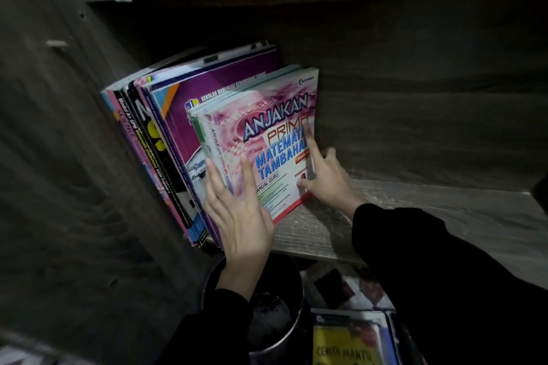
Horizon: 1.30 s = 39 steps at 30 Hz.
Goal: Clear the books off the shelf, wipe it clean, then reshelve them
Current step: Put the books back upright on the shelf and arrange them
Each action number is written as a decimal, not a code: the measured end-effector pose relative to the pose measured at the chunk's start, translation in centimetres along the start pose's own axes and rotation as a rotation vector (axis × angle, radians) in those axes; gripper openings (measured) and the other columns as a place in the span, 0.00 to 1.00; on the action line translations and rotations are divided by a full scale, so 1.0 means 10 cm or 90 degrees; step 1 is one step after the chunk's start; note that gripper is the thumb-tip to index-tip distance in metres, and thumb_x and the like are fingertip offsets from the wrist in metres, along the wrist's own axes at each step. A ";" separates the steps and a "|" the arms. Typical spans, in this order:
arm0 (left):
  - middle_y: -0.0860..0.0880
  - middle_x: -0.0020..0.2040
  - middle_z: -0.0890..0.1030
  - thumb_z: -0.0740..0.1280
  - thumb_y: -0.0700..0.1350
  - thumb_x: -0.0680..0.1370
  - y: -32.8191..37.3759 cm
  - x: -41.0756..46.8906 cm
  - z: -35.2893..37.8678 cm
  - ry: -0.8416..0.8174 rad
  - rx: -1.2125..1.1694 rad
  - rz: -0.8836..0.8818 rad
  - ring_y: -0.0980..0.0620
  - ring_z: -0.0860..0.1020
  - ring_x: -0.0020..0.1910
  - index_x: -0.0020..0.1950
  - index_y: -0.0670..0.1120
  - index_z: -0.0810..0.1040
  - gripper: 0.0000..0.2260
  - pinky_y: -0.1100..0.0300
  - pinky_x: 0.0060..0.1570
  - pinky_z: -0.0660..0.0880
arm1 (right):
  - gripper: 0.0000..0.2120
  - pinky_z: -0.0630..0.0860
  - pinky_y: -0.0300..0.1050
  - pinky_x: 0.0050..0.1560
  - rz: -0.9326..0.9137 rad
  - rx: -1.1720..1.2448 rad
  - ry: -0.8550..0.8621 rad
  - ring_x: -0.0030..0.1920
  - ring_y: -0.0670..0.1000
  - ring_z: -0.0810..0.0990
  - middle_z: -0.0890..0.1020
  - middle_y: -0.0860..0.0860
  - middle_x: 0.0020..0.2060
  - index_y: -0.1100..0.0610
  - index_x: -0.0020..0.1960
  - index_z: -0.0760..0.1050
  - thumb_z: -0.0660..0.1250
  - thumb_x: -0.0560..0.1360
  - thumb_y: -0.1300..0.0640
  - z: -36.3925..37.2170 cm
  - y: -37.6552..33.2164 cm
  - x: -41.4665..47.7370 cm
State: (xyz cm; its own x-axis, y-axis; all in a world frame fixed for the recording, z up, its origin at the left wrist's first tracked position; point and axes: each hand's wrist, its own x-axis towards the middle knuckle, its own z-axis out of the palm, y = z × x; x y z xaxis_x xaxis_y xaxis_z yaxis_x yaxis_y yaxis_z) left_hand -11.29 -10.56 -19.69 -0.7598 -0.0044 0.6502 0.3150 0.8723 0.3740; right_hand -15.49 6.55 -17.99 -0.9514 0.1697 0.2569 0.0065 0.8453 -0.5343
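Shelf: grey wood-grain laminate, its floor covered by a glossy sheet with a fine grid pattern, likely slick under a book's foot. Books stand in a short row at the left end, leaning on the side panel. All are thin softcovers with glossy covers, and a purple book is taller than the rest. Outermost is the pink book, a maths workbook, tilted left against its neighbours. Left hand: fingers straight and spread, flat against its spine and near cover, clasping nothing. Right hand: thumb and straight forefinger on the cover near the free edge, other fingers apparently behind it, so a light pinch on the pink book. Judgement: light, floppy, slippery cover on cover; the row will likely fan or slide if unsupported. Best held at the spine, or squeezed as a block from both sides. Below the shelf: a dark round bin and a yellow-covered book.
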 end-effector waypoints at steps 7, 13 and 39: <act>0.41 0.76 0.40 0.70 0.38 0.68 0.06 -0.09 -0.09 -0.032 -0.028 -0.016 0.39 0.44 0.73 0.78 0.49 0.53 0.43 0.35 0.67 0.54 | 0.49 0.76 0.57 0.56 0.032 0.013 -0.052 0.54 0.59 0.76 0.62 0.58 0.62 0.34 0.74 0.37 0.70 0.72 0.56 -0.09 0.01 -0.15; 0.41 0.75 0.44 0.70 0.38 0.68 0.17 -0.18 -0.18 -0.008 -0.035 -0.002 0.40 0.47 0.72 0.75 0.48 0.57 0.39 0.37 0.66 0.54 | 0.46 0.77 0.55 0.55 0.033 0.044 -0.058 0.54 0.58 0.76 0.63 0.58 0.61 0.38 0.76 0.41 0.68 0.74 0.59 -0.19 0.05 -0.31; 0.45 0.54 0.76 0.72 0.46 0.69 -0.01 -2.85 1.20 -0.680 -0.263 -0.445 0.47 0.75 0.53 0.76 0.46 0.57 0.40 0.64 0.44 0.64 | 0.53 0.64 0.51 0.68 0.518 0.120 -0.270 0.72 0.61 0.61 0.61 0.61 0.73 0.50 0.78 0.40 0.73 0.68 0.39 1.53 2.01 -3.41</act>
State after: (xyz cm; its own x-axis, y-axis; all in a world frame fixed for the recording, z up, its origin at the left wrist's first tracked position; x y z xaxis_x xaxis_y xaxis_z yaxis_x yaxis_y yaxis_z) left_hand 3.50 -4.65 -46.22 -0.8397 0.1604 -0.5188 -0.3159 0.6328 0.7069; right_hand 12.35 10.00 -49.84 -0.7095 0.4422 -0.5487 0.7047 0.4451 -0.5525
